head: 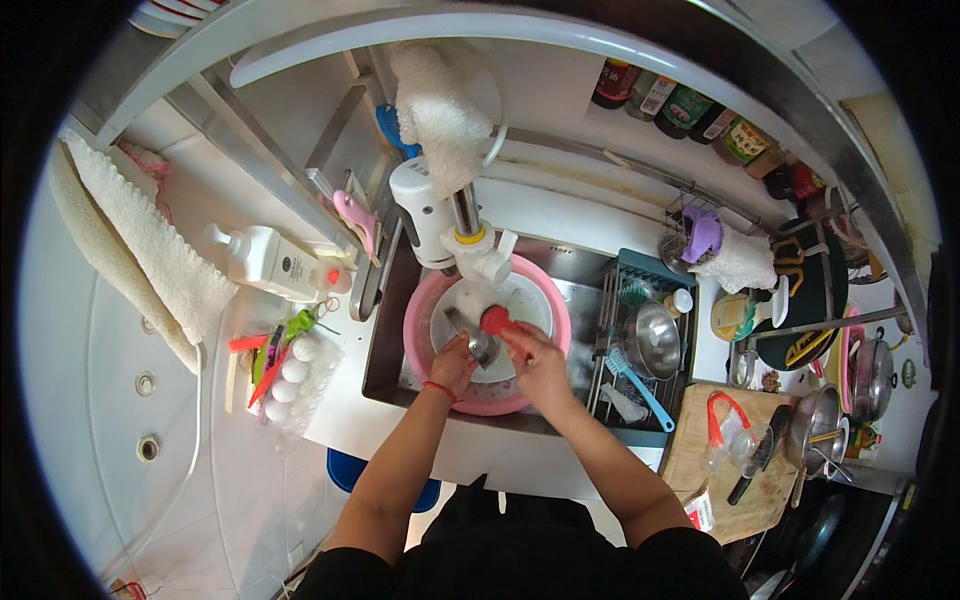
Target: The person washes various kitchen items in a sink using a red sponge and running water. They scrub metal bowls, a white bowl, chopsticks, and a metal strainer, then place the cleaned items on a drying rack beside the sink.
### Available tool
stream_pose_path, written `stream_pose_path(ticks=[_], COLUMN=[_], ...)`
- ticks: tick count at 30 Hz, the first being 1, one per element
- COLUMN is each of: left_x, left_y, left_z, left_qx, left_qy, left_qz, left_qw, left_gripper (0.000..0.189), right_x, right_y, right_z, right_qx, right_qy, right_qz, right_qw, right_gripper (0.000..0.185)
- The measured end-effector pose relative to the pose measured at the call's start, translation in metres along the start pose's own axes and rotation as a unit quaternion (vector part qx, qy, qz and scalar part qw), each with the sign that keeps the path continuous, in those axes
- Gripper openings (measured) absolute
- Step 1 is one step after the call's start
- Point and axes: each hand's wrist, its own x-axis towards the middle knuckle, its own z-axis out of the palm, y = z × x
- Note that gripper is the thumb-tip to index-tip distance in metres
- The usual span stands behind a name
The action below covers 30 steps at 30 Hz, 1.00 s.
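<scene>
My left hand grips a shiny metal utensil over a pink-rimmed basin in the sink. Its exact kind is hard to tell, as fingers cover part of it. In my right hand is a small scrubber with a red grip, held close to the metal. At its far end there is something whitish, bristles or foam; which one, I cannot tell. Cloudy, sudsy water fills the basin. The faucet hangs just above the basin's far side.
Right of the basin, a rack holds a metal bowl and a blue brush. A cutting board with a knife lies farther right. Eggs and a pump bottle stand left. A shelf edge arches overhead.
</scene>
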Motion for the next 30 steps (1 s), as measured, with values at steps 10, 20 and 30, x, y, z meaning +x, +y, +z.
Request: stream_pose_path(ticks=[10,20,30], left_x=[0.022,0.0,-0.015], left_y=[-0.004,0.003,0.014], left_z=[-0.041,-0.023,-0.02], left_qx=[-0.231,0.04,0.36], left_qy=[-0.252,0.082,-0.046], left_qz=[-0.038,0.028,0.161], left_qw=[0.939,0.995,0.918], left_gripper=[0.02,0.012,0.019], right_x=[-0.049,0.006,0.029], right_y=[0.015,0.093,0.027], right_z=[-0.023,0.029,-0.011], right_qx=[0.009,-0.04,-0.104], right_qy=[-0.065,-0.028,-0.091], right_qz=[0.088,0.134,-0.133], right_qw=[0.994,0.99,0.981], right_gripper=[0.031,0.031,0.038])
